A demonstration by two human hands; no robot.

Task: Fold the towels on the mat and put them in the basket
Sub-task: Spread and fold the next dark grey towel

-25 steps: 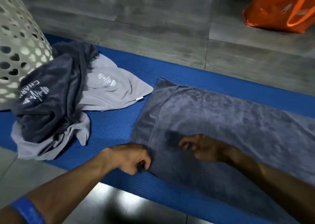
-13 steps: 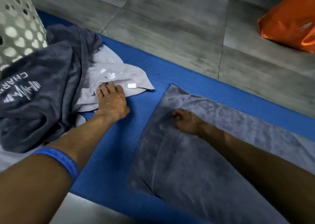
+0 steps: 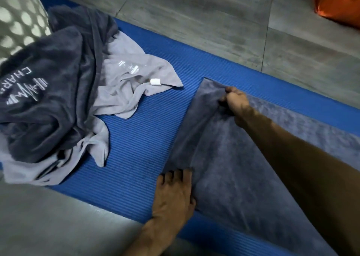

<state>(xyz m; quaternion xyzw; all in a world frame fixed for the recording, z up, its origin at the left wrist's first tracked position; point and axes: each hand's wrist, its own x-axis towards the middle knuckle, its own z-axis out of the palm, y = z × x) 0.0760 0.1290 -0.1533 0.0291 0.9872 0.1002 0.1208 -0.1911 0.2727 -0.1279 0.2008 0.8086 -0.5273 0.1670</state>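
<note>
A grey-blue towel lies spread flat on the blue mat, running off to the right. My right hand pinches the towel's far left corner, fingers closed on the cloth. My left hand rests flat with fingers spread on the towel's near left corner, pressing it onto the mat. To the left lies a heap: a dark navy towel with white lettering on top of a light grey towel. The perforated white basket stands at the top left, touching the heap.
Grey floor tiles surround the mat. An orange bag sits on the floor at the top right. A strip of bare mat separates the heap from the spread towel.
My left hand left the light grey towel and came back to the spread towel's near left corner. My right hand moved up to the far left corner and closed on it.
</note>
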